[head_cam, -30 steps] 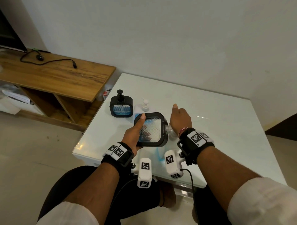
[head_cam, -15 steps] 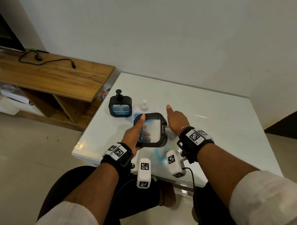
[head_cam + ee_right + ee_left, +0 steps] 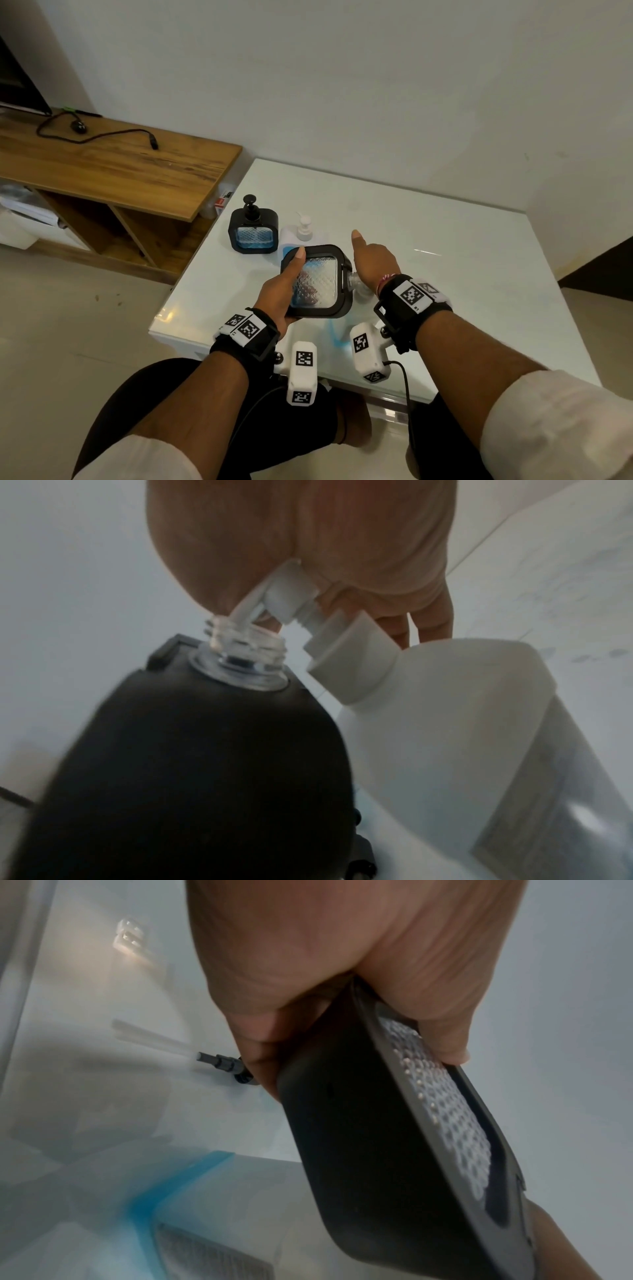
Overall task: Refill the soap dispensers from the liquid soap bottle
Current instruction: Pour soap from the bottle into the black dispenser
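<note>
Altogether two black dispensers: one standing (image 3: 252, 233) at ten o'clock on the table (image 3: 462, 274), one tilted (image 3: 317, 281) in the left hand's (image 3: 277, 294) grip. White soap bottle (image 3: 303, 229) half hidden behind. Right hand (image 3: 375, 262), forefinger out, perhaps holds something at the open neck (image 3: 245, 642); I cannot tell.

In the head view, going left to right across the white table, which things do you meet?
Black dispenser with pump → white soap bottle → left hand → black dispenser it grips → right hand.
</note>
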Demonstrator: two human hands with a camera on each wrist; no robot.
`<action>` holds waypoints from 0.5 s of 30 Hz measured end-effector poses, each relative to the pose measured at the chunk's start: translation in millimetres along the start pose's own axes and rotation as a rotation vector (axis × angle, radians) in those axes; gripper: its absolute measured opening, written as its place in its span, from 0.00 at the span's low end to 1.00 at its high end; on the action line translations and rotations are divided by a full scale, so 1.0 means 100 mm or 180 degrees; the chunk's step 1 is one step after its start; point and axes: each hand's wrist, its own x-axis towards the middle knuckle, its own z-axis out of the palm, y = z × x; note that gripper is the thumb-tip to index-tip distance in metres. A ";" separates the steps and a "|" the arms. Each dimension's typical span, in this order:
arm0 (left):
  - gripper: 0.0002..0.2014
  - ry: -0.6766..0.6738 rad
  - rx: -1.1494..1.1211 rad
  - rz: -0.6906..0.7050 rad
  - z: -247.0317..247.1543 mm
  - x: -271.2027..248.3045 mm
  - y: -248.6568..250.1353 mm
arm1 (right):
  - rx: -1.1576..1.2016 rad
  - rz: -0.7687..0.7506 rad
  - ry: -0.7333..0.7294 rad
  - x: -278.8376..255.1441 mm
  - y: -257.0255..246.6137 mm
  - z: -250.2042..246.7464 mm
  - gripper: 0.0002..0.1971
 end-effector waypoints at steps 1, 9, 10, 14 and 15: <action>0.40 -0.0001 -0.0012 0.0005 0.00 0.00 0.00 | 0.0034 -0.0010 0.0020 0.00 -0.01 -0.01 0.34; 0.40 0.0033 -0.0005 0.0024 -0.01 0.01 0.02 | 0.0009 -0.0166 0.0101 -0.04 -0.05 -0.02 0.32; 0.41 0.0032 -0.0002 0.0021 0.00 0.01 0.01 | -0.0100 -0.0133 0.0086 -0.04 -0.04 -0.01 0.32; 0.45 0.0079 -0.0031 0.0041 0.00 -0.01 0.00 | 0.0129 -0.0072 0.0122 -0.04 -0.03 -0.03 0.35; 0.45 0.0080 -0.0044 0.0037 -0.01 -0.01 0.00 | 0.0242 -0.0107 0.0119 -0.05 -0.05 -0.04 0.35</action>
